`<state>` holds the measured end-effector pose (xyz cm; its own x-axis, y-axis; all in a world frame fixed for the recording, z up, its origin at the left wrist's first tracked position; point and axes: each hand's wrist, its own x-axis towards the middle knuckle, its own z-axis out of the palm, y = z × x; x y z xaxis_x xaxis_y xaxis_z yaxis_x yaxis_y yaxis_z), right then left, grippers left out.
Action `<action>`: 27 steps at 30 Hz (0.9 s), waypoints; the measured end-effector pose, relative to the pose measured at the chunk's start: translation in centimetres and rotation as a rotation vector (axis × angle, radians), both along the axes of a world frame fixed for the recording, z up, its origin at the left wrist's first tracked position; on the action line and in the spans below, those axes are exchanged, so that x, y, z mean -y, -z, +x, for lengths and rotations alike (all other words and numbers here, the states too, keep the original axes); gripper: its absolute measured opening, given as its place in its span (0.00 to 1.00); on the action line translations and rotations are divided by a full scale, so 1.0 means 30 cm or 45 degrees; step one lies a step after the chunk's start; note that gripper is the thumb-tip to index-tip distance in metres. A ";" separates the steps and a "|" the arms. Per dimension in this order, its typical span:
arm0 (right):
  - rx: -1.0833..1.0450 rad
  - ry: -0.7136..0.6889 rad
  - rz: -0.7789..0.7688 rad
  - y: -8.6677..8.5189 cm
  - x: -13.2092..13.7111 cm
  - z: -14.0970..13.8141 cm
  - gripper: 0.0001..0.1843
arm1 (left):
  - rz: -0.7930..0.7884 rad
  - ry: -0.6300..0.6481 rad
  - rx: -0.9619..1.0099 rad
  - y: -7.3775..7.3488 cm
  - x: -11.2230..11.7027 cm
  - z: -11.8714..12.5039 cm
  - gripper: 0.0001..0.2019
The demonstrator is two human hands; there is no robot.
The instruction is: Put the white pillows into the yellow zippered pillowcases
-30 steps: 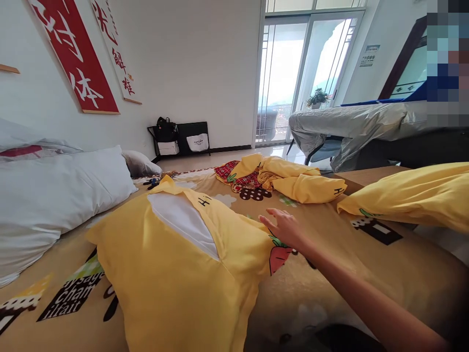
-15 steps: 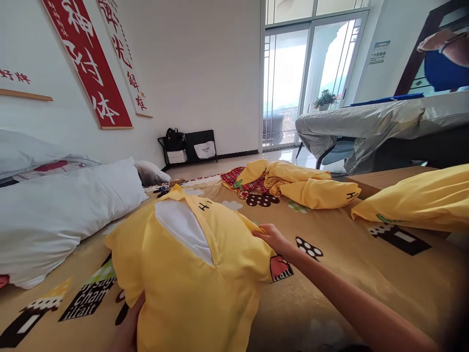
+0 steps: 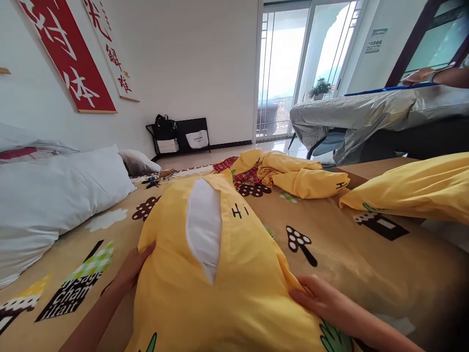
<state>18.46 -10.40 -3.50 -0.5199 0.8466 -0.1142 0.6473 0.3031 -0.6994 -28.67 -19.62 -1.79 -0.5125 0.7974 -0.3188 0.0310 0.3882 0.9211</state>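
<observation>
Right of the plump yellow fabric-covered pillow (image 3: pixel 249 259), a broad strip of patterned tan bedsheet (image 3: pixel 359 264) lies open, with the person's bare right hand (image 3: pixel 315 296) at its near end and a crumpled yellow cloth bundle (image 3: pixel 304 178) blocking its far end. Leftward, a narrower lane, partly filled by the bare left hand (image 3: pixel 135 266), ends at a bulky white pillow (image 3: pixel 76 188).

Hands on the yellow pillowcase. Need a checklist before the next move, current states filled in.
1. Left hand gripping the yellow pillowcase at its left side: ok.
2. Right hand gripping its right side: ok.
3. Slit closed over the white insert: not ok, it gapes.
4. Pillowcase apart from the white pillow at left: ok.
5. Near end lying straight: cannot tell, out of frame.
</observation>
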 end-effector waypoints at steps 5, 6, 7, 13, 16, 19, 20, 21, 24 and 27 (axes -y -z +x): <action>0.534 -0.017 0.234 -0.242 -0.093 -0.101 0.07 | 0.094 -0.084 -1.011 -0.180 0.046 -0.004 0.31; 0.502 0.031 0.322 -0.298 -0.115 -0.160 0.11 | 0.150 -0.106 -1.179 -0.239 0.040 0.037 0.28; 0.451 0.062 0.415 -0.344 -0.131 -0.229 0.17 | 0.162 -0.060 -1.281 -0.293 0.027 0.090 0.25; 0.429 -0.010 0.609 -0.366 -0.121 -0.588 0.22 | -0.233 0.375 -1.604 -0.358 -0.146 0.376 0.21; 0.409 -0.034 0.650 -0.340 -0.116 -0.613 0.15 | -0.286 0.438 -1.549 -0.316 -0.197 0.382 0.14; 0.249 -0.051 0.676 -0.375 -0.137 -0.576 0.11 | -0.114 0.344 -1.519 -0.356 -0.203 0.355 0.13; 0.129 -0.051 0.665 -0.396 -0.147 -0.564 0.11 | -0.029 0.305 -1.502 -0.389 -0.202 0.350 0.13; -0.024 -0.042 0.642 -0.419 -0.155 -0.555 0.11 | 0.059 0.267 -1.469 -0.427 -0.201 0.347 0.13; -0.530 0.001 0.571 -0.460 -0.154 -0.553 0.13 | 0.408 0.065 -1.300 -0.506 -0.199 0.361 0.14; -0.778 -0.135 0.558 -0.415 -0.101 -0.577 0.12 | 0.649 -0.010 -1.153 -0.453 -0.190 0.391 0.14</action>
<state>1.14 -7.36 8.95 -0.4635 0.6902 0.5556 0.1356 0.6749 -0.7253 -16.96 -13.93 11.79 -0.3978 0.7250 0.5623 0.7924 -0.0374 0.6089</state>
